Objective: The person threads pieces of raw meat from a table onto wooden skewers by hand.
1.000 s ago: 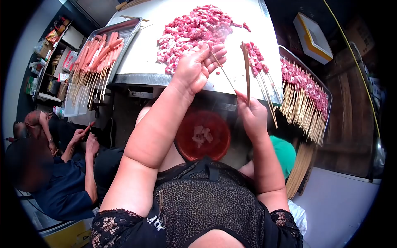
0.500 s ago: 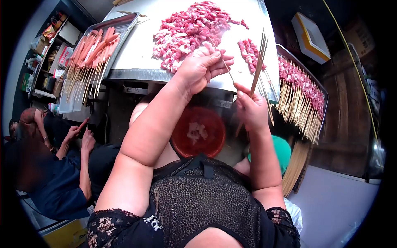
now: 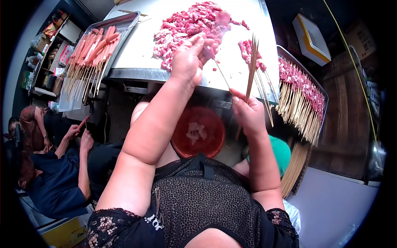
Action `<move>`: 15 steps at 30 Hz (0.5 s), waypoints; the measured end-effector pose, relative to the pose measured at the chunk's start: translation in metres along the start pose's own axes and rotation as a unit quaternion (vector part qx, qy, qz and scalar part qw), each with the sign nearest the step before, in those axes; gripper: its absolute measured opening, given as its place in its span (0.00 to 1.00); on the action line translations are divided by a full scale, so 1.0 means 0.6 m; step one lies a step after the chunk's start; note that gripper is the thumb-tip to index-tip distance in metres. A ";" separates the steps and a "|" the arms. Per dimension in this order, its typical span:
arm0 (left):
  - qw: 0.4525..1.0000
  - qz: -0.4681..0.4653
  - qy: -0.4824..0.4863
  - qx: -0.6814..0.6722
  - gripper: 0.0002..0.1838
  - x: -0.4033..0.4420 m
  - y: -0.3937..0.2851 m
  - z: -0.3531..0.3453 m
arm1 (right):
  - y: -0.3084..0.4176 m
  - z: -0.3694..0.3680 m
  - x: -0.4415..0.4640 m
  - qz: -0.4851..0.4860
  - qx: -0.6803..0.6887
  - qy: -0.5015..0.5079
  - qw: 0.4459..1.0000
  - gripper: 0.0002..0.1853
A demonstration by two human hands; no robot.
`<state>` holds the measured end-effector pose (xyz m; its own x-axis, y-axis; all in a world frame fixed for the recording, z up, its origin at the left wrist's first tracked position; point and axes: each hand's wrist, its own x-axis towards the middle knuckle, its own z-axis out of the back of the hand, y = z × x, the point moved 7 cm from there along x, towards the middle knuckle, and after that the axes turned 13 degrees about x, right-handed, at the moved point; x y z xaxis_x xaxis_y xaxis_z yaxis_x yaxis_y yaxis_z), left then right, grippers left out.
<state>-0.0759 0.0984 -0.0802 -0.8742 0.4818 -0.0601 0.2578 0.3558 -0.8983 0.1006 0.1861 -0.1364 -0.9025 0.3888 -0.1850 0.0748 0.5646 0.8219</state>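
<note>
My left hand [image 3: 192,56] is at the front edge of the meat pile [image 3: 186,27], its fingers curled by the upper end of a thin skewer [image 3: 222,73]. A bit of pink meat shows at that end, partly hidden by the fingers. My right hand [image 3: 248,109] pinches the skewer's lower end and also grips a bundle of bare skewers [image 3: 252,66] that stands up from the fist. Just behind the bundle, a few meat skewers [image 3: 260,64] lie on the white table [image 3: 136,49], their sticks pointing toward me.
A tray [image 3: 134,20] of sausage skewers [image 3: 93,49] is at the left, a tray [image 3: 326,99] of meat skewers [image 3: 304,84] at the right. A red basin [image 3: 198,142] sits below the table. A person [image 3: 62,177] in dark blue holds a sausage skewer; another person is behind.
My left hand has moved slightly left, its fingers now curled more closely round the skewer's upper end. The bundle in my right hand has shifted left and stands more upright.
</note>
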 end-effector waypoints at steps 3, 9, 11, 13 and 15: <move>0.996 0.051 0.070 0.015 0.17 0.004 -0.008 -0.009 | 0.000 0.005 -0.002 -0.009 0.011 0.004 1.000 0.14; 0.992 0.044 0.112 0.034 0.17 -0.002 -0.016 -0.009 | 0.015 0.016 0.001 0.005 -0.052 -0.007 0.999 0.13; 0.991 0.042 0.114 0.057 0.16 -0.003 -0.014 -0.008 | 0.017 0.019 0.001 0.014 -0.069 -0.010 0.998 0.13; 0.991 0.046 0.108 0.068 0.16 -0.006 -0.015 -0.008 | 0.021 0.021 0.000 0.023 -0.086 -0.013 0.996 0.13; 0.990 0.050 0.102 0.079 0.15 -0.008 -0.013 -0.007 | 0.024 0.024 0.000 0.030 -0.119 -0.025 0.992 0.13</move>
<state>-0.0720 0.0967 -0.0708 -0.7424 0.6656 -0.0767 0.2572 0.1773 -0.9500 0.1076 0.2046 -0.1322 -0.8770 0.4550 -0.1541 0.0197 0.3544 0.9349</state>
